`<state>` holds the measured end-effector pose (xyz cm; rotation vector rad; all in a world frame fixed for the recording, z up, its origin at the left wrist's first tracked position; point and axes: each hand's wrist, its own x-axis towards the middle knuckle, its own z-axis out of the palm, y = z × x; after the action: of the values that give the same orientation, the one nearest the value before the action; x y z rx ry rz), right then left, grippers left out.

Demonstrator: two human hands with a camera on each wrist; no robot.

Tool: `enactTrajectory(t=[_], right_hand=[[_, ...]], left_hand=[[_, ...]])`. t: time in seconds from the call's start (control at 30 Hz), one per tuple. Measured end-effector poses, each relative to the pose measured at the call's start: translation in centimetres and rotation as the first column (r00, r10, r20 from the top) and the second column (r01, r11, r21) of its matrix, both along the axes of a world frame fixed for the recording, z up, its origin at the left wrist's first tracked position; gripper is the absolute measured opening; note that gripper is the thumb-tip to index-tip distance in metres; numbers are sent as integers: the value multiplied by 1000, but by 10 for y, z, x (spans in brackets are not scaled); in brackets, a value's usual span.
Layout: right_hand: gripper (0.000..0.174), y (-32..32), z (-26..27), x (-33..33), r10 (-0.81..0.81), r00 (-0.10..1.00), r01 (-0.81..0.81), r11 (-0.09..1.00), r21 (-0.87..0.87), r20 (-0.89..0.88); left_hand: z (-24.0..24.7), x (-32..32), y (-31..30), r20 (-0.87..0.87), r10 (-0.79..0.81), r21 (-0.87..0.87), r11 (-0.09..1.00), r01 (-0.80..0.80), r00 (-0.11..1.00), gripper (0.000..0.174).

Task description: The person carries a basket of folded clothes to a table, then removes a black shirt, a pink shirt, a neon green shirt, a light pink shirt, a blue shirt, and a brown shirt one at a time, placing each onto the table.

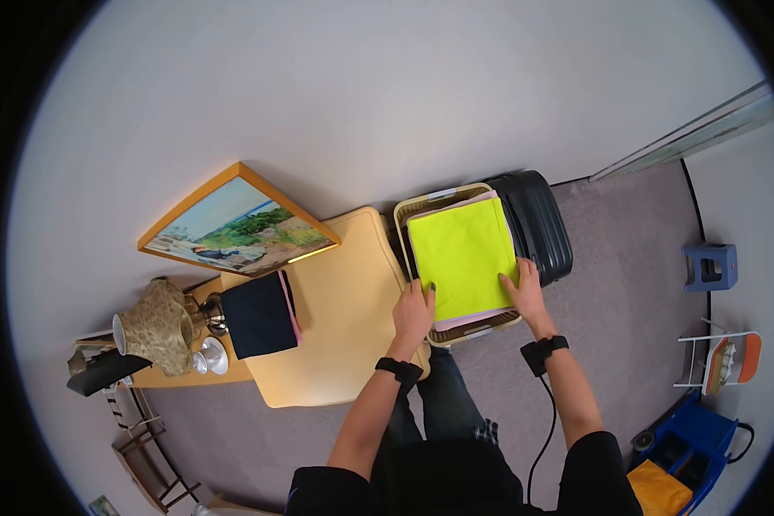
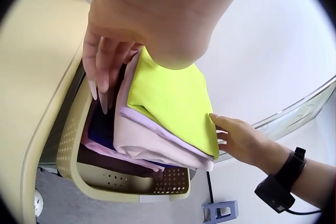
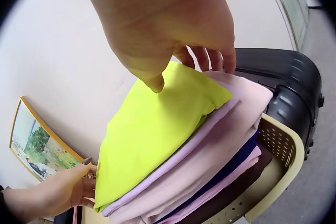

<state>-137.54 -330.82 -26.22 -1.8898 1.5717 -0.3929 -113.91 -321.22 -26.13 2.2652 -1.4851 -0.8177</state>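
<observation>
A yellow-green folded cloth (image 1: pixel 461 258) tops a stack of folded cloths in a beige perforated basket (image 2: pixel 79 176). Beneath it, lilac, pale pink (image 3: pixel 184 182), dark blue and dark brown layers show in the right wrist view. My left hand (image 1: pixel 414 316) lies at the stack's left side, thumb near the top cloth's edge, fingers down between stack and basket wall. My right hand (image 1: pixel 527 294) is at the opposite side, its thumb on the yellow-green cloth (image 3: pixel 152 129) and its fingers over the far edge. Neither hand's fingertips show fully beneath the cloths.
A beige table (image 1: pixel 344 318) adjoins the basket on the left, with a dark folded cloth (image 1: pixel 256 316), a lamp (image 1: pixel 159 331) and a framed picture (image 1: pixel 241 224). A black suitcase (image 1: pixel 537 224) stands right of the basket. Farther right are a stool (image 1: pixel 710 267) and a folding chair (image 1: pixel 731 359).
</observation>
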Motion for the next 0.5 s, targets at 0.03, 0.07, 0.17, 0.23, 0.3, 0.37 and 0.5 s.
enactTrajectory(t=[0.03, 0.07, 0.17, 0.23, 0.3, 0.37, 0.5], right_hand=[[53, 0, -1, -1, 2, 1000, -2, 1000, -5, 7], [52, 1, -2, -1, 6, 1000, -6, 1000, -9, 15], [52, 0, -4, -4, 1, 999, 0, 1000, -9, 48], [51, -2, -4, -7, 8, 999, -7, 1000, -8, 53], [50, -2, -5, -10, 13, 998, -13, 1000, -9, 58], [48, -4, -5, -15, 17, 997, -16, 1000, -16, 69], [46, -3, 1, -24, 3, 997, -3, 1000, -2, 77]], left_hand=[[0, -2, -2, -18, 74, -73, 994, -75, 997, 32], [0, -3, -2, -40, 147, -144, 978, -151, 988, 29], [-1, -1, -3, -92, 220, -172, 957, -233, 971, 24], [-22, 3, -3, -202, 265, -187, 934, -303, 943, 24], [-39, 8, -3, -311, 302, -197, 907, -372, 901, 24], [-48, 15, -7, -408, 416, -42, 880, -472, 813, 28], [-59, 16, -15, -727, 477, 232, 847, -477, 493, 27]])
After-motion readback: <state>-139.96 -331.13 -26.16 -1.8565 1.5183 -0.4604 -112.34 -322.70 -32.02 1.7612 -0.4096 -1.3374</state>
